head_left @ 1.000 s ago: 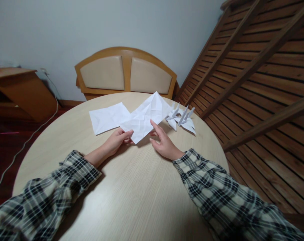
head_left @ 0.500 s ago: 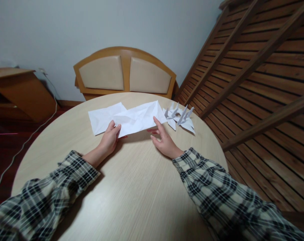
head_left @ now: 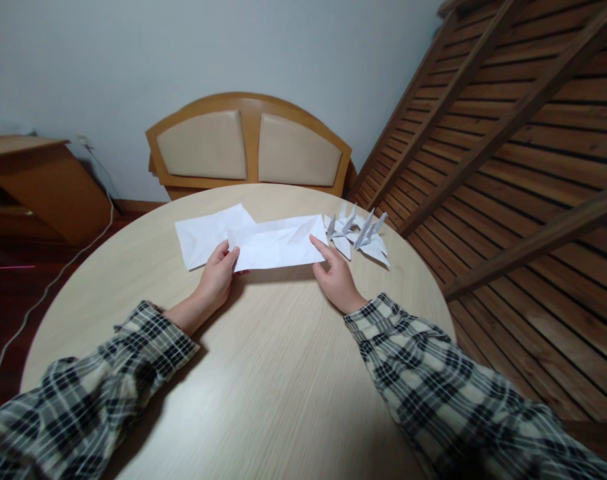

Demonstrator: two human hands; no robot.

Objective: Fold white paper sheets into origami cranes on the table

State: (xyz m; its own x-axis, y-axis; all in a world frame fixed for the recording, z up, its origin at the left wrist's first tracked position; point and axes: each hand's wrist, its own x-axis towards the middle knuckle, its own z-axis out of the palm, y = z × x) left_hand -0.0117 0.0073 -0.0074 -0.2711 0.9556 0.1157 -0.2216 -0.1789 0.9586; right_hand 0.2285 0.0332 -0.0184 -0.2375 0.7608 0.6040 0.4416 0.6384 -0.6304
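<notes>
A creased white sheet of paper (head_left: 278,243) lies folded into a long strip on the round table (head_left: 263,373). My left hand (head_left: 216,280) pinches its near left corner, thumb on top. My right hand (head_left: 336,277) holds the strip's right end, index finger stretched onto the paper. A second white sheet (head_left: 203,233) lies flat behind and left, partly under the strip. Several folded white paper cranes (head_left: 358,235) stand just right of my right hand.
A wooden chair with beige padded back (head_left: 248,143) stands at the table's far side. A slatted wooden frame (head_left: 508,133) leans close on the right. A low wooden cabinet (head_left: 38,180) and a white cable (head_left: 58,273) are at the left.
The sheet was raised and spread as a diamond; both hands have folded it down into a flat long strip. My left hand shifted left along its edge.
</notes>
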